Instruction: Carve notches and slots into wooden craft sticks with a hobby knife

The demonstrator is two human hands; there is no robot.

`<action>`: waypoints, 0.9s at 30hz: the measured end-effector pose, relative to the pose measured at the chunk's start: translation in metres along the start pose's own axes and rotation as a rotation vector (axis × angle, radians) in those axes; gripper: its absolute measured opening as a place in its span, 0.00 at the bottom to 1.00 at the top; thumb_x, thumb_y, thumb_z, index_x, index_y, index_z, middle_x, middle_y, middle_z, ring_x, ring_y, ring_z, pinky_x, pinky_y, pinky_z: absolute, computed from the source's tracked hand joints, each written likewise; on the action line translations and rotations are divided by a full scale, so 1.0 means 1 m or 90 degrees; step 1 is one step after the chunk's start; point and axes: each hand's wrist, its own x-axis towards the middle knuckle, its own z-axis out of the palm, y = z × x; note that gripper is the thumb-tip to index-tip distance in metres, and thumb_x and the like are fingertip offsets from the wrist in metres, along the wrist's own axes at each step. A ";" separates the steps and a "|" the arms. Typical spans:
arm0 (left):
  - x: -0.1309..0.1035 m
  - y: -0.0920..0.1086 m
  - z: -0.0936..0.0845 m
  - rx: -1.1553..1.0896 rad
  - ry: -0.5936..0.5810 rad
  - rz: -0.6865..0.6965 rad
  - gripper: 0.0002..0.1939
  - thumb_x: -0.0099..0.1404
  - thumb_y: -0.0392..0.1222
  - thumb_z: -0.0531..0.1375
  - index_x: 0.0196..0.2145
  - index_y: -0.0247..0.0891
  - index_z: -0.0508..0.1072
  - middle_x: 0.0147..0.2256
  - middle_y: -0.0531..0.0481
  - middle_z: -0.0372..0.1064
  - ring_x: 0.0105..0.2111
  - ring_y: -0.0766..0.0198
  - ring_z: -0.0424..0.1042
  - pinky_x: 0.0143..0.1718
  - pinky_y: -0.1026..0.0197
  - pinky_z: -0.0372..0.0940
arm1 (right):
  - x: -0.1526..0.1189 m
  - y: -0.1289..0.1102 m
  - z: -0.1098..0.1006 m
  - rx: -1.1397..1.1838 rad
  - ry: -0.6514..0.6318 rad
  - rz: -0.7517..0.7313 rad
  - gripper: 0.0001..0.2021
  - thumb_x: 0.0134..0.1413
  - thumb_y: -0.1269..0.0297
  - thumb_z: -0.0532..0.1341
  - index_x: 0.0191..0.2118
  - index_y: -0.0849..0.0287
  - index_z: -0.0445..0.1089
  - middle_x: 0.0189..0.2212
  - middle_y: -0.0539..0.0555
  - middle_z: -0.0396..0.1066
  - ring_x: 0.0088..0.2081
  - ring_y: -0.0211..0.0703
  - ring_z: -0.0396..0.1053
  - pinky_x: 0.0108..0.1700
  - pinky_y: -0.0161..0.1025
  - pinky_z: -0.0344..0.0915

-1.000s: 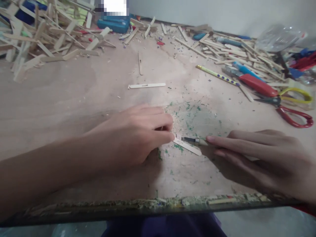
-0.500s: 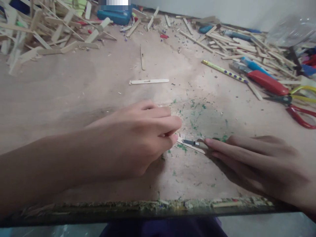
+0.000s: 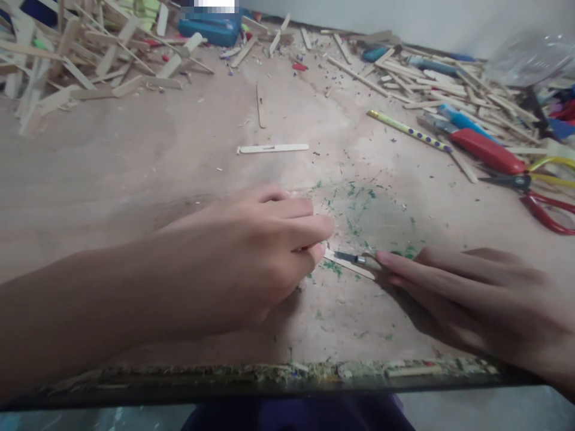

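My left hand [image 3: 265, 245] presses a pale wooden stick [image 3: 353, 267] against the table, its fingers bent over the stick's left end. In my right hand [image 3: 476, 293] is a craft knife [image 3: 353, 258], held between thumb and fingers, its blade pointing left over the stick close to my left fingertips. Whether the blade touches the wood is hard to tell. Green shavings [image 3: 332, 267] lie around the stick. Farther back rest a horizontal notched stick [image 3: 274, 148] and an upright-lying one [image 3: 261, 106].
Scissors [image 3: 521, 181], a red cutter [image 3: 487, 151] and a yellow pencil [image 3: 408, 130] lie at the right. Wooden sticks are heaped at the back right and the back left [image 3: 67, 54]. A blue box [image 3: 210, 30] stands at the back. The table's front edge [image 3: 269, 383] runs below my hands.
My left fingers and the knife have shifted very slightly to the right. Both hands keep their grip.
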 end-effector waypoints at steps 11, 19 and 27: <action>0.000 0.001 0.004 0.012 0.016 0.010 0.18 0.80 0.27 0.62 0.34 0.43 0.83 0.39 0.48 0.77 0.38 0.54 0.72 0.46 0.45 0.68 | 0.003 -0.001 -0.003 -0.022 -0.020 -0.026 0.11 0.93 0.69 0.64 0.69 0.55 0.76 0.28 0.41 0.77 0.22 0.36 0.72 0.25 0.44 0.64; 0.000 0.000 0.006 -0.010 0.032 -0.001 0.17 0.77 0.28 0.65 0.31 0.44 0.80 0.39 0.48 0.77 0.37 0.53 0.70 0.44 0.45 0.68 | 0.003 -0.001 0.003 -0.019 -0.016 -0.002 0.12 0.93 0.67 0.64 0.70 0.49 0.77 0.28 0.41 0.78 0.21 0.38 0.70 0.25 0.45 0.63; 0.000 0.002 0.003 -0.022 0.017 -0.011 0.20 0.80 0.26 0.64 0.30 0.43 0.80 0.38 0.48 0.75 0.38 0.53 0.68 0.44 0.45 0.64 | 0.004 -0.002 0.003 -0.014 -0.010 -0.007 0.11 0.94 0.67 0.63 0.70 0.51 0.77 0.28 0.41 0.77 0.21 0.37 0.69 0.25 0.44 0.64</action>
